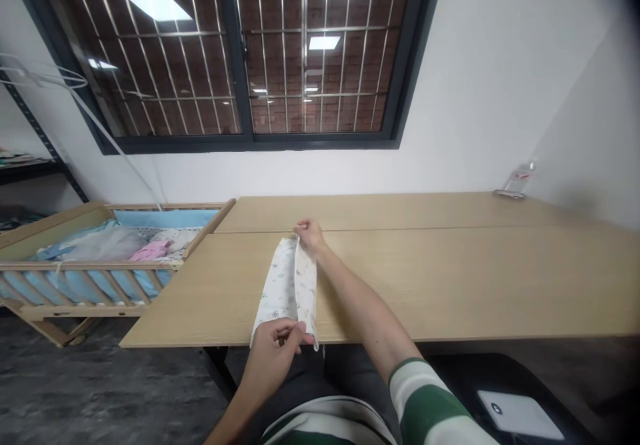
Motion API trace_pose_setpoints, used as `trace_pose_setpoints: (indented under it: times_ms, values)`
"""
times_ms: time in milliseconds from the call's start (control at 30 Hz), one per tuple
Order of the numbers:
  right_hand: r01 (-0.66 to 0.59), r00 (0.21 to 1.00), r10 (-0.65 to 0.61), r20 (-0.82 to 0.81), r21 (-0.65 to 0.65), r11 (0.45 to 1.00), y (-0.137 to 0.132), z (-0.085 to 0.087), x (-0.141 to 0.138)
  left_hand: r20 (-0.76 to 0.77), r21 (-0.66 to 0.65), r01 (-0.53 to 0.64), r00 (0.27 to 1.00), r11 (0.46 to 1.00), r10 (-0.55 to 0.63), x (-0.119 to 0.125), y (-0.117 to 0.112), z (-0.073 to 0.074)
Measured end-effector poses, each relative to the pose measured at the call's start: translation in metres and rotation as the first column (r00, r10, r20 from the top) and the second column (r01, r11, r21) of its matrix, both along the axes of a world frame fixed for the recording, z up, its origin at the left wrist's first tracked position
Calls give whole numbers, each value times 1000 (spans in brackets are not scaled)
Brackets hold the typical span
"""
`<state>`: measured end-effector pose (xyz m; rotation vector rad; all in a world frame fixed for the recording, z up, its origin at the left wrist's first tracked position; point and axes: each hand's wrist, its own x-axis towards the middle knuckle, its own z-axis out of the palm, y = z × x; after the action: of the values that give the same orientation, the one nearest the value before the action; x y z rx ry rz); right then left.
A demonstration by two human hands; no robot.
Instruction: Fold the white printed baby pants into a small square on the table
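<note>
A white cloth with a small printed pattern lies lengthwise on the wooden table, near its front edge. Part of it is folded over, leaving a raised crease along the middle. My left hand pinches the near end of the cloth at the table's edge, thumb and fingers closed on it. At the far end, my right hand grips the cloth's other corner with closed fingers, the arm stretched out along the right side of the cloth.
The pale wooden table reaches far to the right. A wooden crib with blue lining and bedding stands left. A clear plastic item sits at the back right. A white device rests on a black chair below.
</note>
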<state>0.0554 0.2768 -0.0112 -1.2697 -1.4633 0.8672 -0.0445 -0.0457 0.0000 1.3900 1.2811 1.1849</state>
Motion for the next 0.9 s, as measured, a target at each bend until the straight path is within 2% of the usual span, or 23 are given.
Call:
trace_pose_setpoints:
  times_ms: [233, 333, 433, 500, 533, 633, 667, 700, 733, 800, 833, 900]
  values:
    - [-11, 975, 17, 220, -31, 999, -7, -19, -51, -55, -66, -137, 990, 988, 133, -46, -5, -33]
    - [5, 956, 13, 293, -60, 998, -9, -25, -65, -179, -33, -202, 965, 979, 193, -60, -7, -47]
    - [19, 940, 10, 341, -80, 997, -12, -30, -75, -347, 10, -248, 908, 969, 236, -70, -10, -56]
    - [15, 931, 15, 364, -79, 997, -15, -30, -77, -489, 51, -269, 833, 962, 259, -74, -13, -60]
    - [8, 927, 20, 374, -75, 997, -16, -30, -78, -573, 91, -284, 769, 954, 284, -75, -14, -61]
    - [-40, 916, 54, 398, -45, 998, -25, -24, -75, -747, 348, -296, 486, 890, 454, -75, -21, -64]
    - [-63, 912, 69, 405, -29, 998, -30, -21, -74, -748, 456, -255, 410, 853, 523, -74, -24, -64]
    - [-87, 908, 84, 409, -11, 996, -36, -18, -71, -728, 548, -192, 369, 814, 577, -71, -26, -64]
    - [-130, 902, 113, 416, 12, 991, -44, -14, -69, -704, 613, -120, 365, 781, 609, -67, -29, -65]
    - [-304, 861, 240, 448, 77, 950, -67, -6, -61, -684, 669, 14, 403, 744, 608, -56, -32, -66]
    - [-428, 814, 330, 478, 108, 897, -81, -2, -57, -690, 673, 63, 415, 737, 594, -50, -33, -68]
    - [-685, 648, 516, 560, 133, 716, -116, 5, -45, -712, 666, 130, 404, 735, 574, -37, -32, -74]
